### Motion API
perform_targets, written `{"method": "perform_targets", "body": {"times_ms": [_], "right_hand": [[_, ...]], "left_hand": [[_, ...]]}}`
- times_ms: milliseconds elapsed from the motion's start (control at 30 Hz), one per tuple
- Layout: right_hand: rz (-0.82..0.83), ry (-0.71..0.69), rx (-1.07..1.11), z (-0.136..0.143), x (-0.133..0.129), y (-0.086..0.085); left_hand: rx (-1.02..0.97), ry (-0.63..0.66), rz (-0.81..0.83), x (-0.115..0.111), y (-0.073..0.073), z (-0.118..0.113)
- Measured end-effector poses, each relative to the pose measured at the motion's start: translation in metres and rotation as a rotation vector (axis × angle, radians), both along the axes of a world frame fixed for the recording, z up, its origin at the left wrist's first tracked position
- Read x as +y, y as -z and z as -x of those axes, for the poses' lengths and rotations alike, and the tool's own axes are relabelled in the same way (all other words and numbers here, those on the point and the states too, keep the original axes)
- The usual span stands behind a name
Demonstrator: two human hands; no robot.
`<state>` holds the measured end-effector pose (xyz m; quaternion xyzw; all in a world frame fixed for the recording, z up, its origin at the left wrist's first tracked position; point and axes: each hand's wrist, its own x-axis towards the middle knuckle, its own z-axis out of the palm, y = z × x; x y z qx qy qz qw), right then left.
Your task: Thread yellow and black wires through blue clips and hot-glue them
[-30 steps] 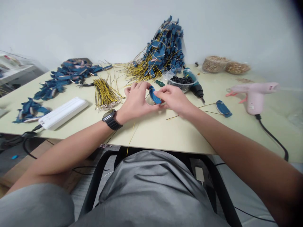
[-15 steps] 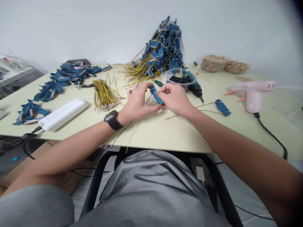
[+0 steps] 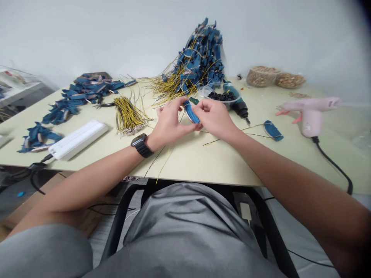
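Observation:
A small curved blue piece with a pale edge [image 3: 191, 112] is held up over the table between both hands. My left hand [image 3: 170, 120] grips it at its two ends, thumb below and fingers above. Against its right side my right hand [image 3: 213, 116] is closed, the fingertips pinching at it; what lies under them is hidden. Thin yellow and black wires [image 3: 162, 166] hang below my left hand towards the table's front edge. A similar blue piece with two wires [image 3: 273, 130] lies to the right of my right forearm.
Behind my hands rises a heap of wired blue pieces [image 3: 199, 58], beside a clear tub of black parts [image 3: 222, 96] and a drill [image 3: 242, 110]. Rightward lies a pink glue gun [image 3: 311, 114]. Leftward are a wire bundle [image 3: 127, 114], a white power strip [image 3: 78, 139] and more blue pieces [image 3: 84, 92].
The blue piece is tilted slightly differently between my hands. My left wrist and the hanging wires have shifted a little to the right; both hands keep their hold.

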<state>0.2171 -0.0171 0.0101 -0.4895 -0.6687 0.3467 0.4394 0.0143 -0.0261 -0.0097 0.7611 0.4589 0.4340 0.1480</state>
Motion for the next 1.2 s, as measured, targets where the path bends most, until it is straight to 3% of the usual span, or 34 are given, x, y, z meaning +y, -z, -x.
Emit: {"method": "perform_targets", "body": {"times_ms": [233,400,600,733,800,900,1067,1200], "right_hand": [[0.030,-0.031,0.162,-0.001,0.006,0.003],[-0.001,0.078,0.046,-0.008,0.001,-0.018],[-0.215,0.095,-0.384,-0.056,-0.019,-0.052],[-0.022,0.102,-0.202,-0.104,-0.037,-0.050],[0.040,0.267,-0.250,-0.129,-0.050,-0.046],[-0.023,0.578,-0.449,-0.163,-0.076,-0.038],[-0.103,0.817,-0.532,-0.212,-0.113,-0.019],[-0.053,0.997,-0.607,-0.240,-0.106,-0.008]], "left_hand": [[-0.093,-0.017,0.009,0.007,-0.010,0.015],[-0.074,-0.064,0.005,0.020,-0.004,0.016],[-0.040,-0.069,0.015,0.035,0.012,0.009],[-0.041,-0.036,0.013,0.040,0.018,0.007],[-0.022,-0.026,0.007,0.040,0.019,0.008],[0.045,-0.031,-0.020,0.039,0.018,0.010],[0.108,0.005,-0.061,0.042,0.022,0.014],[0.130,0.038,-0.082,0.046,0.027,0.016]]}}
